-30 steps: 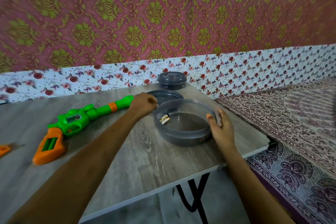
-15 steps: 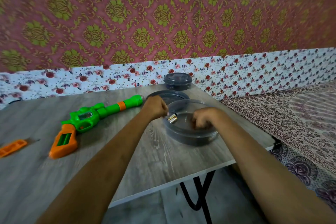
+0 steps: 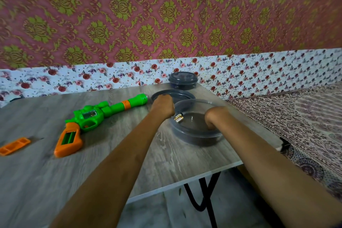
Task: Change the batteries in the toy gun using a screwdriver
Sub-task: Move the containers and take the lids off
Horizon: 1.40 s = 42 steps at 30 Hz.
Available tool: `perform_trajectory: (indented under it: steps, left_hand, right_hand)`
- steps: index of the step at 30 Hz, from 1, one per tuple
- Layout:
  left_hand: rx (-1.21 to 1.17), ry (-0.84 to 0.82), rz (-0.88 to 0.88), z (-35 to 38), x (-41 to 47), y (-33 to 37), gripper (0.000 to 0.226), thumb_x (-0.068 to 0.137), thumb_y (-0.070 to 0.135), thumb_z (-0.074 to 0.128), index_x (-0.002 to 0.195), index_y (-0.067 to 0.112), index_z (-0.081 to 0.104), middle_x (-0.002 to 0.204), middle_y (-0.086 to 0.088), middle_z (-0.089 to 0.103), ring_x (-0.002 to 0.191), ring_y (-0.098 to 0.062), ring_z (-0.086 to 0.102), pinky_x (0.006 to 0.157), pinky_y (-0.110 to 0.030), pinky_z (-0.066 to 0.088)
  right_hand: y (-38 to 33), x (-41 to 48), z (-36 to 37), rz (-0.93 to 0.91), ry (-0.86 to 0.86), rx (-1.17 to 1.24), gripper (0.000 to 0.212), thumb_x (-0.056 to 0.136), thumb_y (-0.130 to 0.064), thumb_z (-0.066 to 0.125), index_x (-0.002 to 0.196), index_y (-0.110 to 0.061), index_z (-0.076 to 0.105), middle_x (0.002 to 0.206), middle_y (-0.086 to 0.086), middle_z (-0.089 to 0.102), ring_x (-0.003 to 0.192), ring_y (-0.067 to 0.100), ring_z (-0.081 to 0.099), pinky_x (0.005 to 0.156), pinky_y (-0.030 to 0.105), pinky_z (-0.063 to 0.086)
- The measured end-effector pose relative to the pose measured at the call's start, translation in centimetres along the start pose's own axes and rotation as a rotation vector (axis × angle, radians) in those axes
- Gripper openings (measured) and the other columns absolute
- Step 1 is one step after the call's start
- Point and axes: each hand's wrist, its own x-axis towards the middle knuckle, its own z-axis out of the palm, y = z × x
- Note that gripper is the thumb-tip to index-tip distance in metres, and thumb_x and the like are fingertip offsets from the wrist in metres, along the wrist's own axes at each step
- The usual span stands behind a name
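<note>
The green and orange toy gun lies on the grey table, with the battery slot in its orange grip uncovered. The orange battery cover lies to the left of the gun. A clear round bowl stands at the table's right end with two batteries inside near its left wall. My left hand is closed at the bowl's left rim. My right hand dips into the bowl's right side, and its fingers are hidden.
The bowl's dark lid lies flat behind my left hand. A closed dark container stands by the wall at the back. A patterned bed cover runs along the right. The table's front edge and black legs are close below the bowl.
My right hand moved from the bowl's outer right side over the rim and down into the bowl. My left hand stayed at the left rim. The view shifted right.
</note>
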Motion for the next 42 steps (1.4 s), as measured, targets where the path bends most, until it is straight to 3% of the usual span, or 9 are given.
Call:
perform_trajectory:
  steps: [5, 10, 13, 17, 21, 25, 35, 40, 42]
  left_hand:
    - [0.164, 0.044, 0.045, -0.2, -0.3, 1.0, 0.022, 0.087, 0.007, 0.059, 0.107, -0.001, 0.066, 0.109, -0.017, 0.066, 0.102, -0.029, 0.063, 0.084, -0.035, 0.052]
    - [0.254, 0.004, 0.117, 0.4, 1.0, 3.4, 0.025, 0.088, 0.009, 0.060, 0.112, 0.003, 0.064, 0.115, -0.015, 0.063, 0.104, -0.029, 0.061, 0.085, -0.035, 0.050]
    - [0.298, -0.099, 0.095, 1.8, 1.6, 3.9, 0.030, 0.086, 0.014, 0.065, 0.114, 0.005, 0.062, 0.115, -0.012, 0.062, 0.103, -0.027, 0.061, 0.085, -0.034, 0.049]
    - [0.339, -0.155, 0.070, 3.3, 2.1, 4.1, 0.031, 0.088, 0.013, 0.062, 0.117, 0.003, 0.061, 0.118, -0.013, 0.062, 0.107, -0.027, 0.060, 0.088, -0.034, 0.048]
    - [0.354, -0.210, 0.066, 3.3, 2.5, 4.0, 0.027, 0.085, 0.017, 0.067, 0.109, 0.004, 0.064, 0.112, -0.012, 0.065, 0.095, -0.022, 0.061, 0.076, -0.031, 0.046]
    - [0.407, -0.196, 0.072, 3.2, 2.4, 4.2, 0.033, 0.085, 0.024, 0.068, 0.114, 0.008, 0.063, 0.115, -0.008, 0.063, 0.105, -0.024, 0.060, 0.079, -0.031, 0.045]
    - [0.367, -0.242, 0.131, 2.8, 2.0, 4.2, 0.022, 0.085, 0.015, 0.067, 0.103, 0.004, 0.063, 0.098, -0.010, 0.067, 0.081, -0.022, 0.063, 0.072, -0.030, 0.049]
    - [0.036, -0.177, 0.072, 1.6, 2.3, 3.7, 0.010, 0.083, 0.013, 0.068, 0.079, 0.003, 0.066, 0.086, -0.013, 0.070, 0.076, -0.021, 0.066, 0.069, -0.028, 0.051]
    - [-0.169, -0.169, 0.045, 0.4, 2.4, 3.9, 0.015, 0.082, 0.010, 0.068, 0.086, -0.004, 0.071, 0.088, -0.017, 0.072, 0.079, -0.022, 0.068, 0.076, -0.030, 0.054]
  right_hand:
    - [1.5, 0.0, -0.1, -0.159, -0.033, 0.511, 0.036, 0.082, -0.022, 0.067, 0.113, -0.007, 0.057, 0.096, 0.006, 0.063, 0.075, 0.017, 0.060, 0.070, 0.028, 0.052]
    - [2.5, 0.7, 1.0, -0.171, 0.128, 1.103, 0.026, 0.078, -0.005, 0.069, 0.103, -0.004, 0.063, 0.089, 0.008, 0.064, 0.086, 0.021, 0.063, 0.086, 0.033, 0.054]
    - [2.1, 0.8, 1.8, -0.151, 0.127, 1.418, 0.019, 0.081, 0.004, 0.059, 0.099, -0.001, 0.062, 0.078, 0.008, 0.060, 0.071, 0.016, 0.058, 0.072, 0.028, 0.051]
    - [1.9, 1.7, 1.9, -0.075, 0.143, 1.653, 0.029, 0.080, 0.012, 0.048, 0.102, -0.002, 0.061, 0.083, 0.009, 0.056, 0.081, 0.019, 0.052, 0.077, 0.031, 0.049]
    - [1.8, 2.2, 1.8, 0.021, 0.030, 1.791, 0.021, 0.083, 0.013, 0.038, 0.089, 0.001, 0.054, 0.081, 0.015, 0.053, 0.068, 0.020, 0.053, 0.062, 0.029, 0.046]
    - [1.6, 2.7, 1.7, 0.071, -0.037, 1.904, 0.021, 0.088, 0.010, 0.032, 0.080, -0.002, 0.047, 0.072, 0.011, 0.050, 0.062, 0.018, 0.051, 0.059, 0.030, 0.048]
    - [1.0, 2.1, 1.5, 0.121, -0.070, 1.981, 0.020, 0.092, 0.001, 0.039, 0.072, -0.003, 0.043, 0.069, 0.010, 0.046, 0.060, 0.017, 0.048, 0.073, 0.030, 0.051]
    - [0.3, 2.1, 1.2, 0.152, -0.047, 1.971, 0.017, 0.093, 0.001, 0.038, 0.077, 0.001, 0.046, 0.068, 0.013, 0.047, 0.057, 0.019, 0.049, 0.061, 0.031, 0.049]
    - [-0.1, 1.8, 1.0, 0.145, -0.109, 2.042, 0.021, 0.095, -0.001, 0.037, 0.075, 0.000, 0.045, 0.068, 0.013, 0.047, 0.057, 0.019, 0.048, 0.065, 0.030, 0.050]
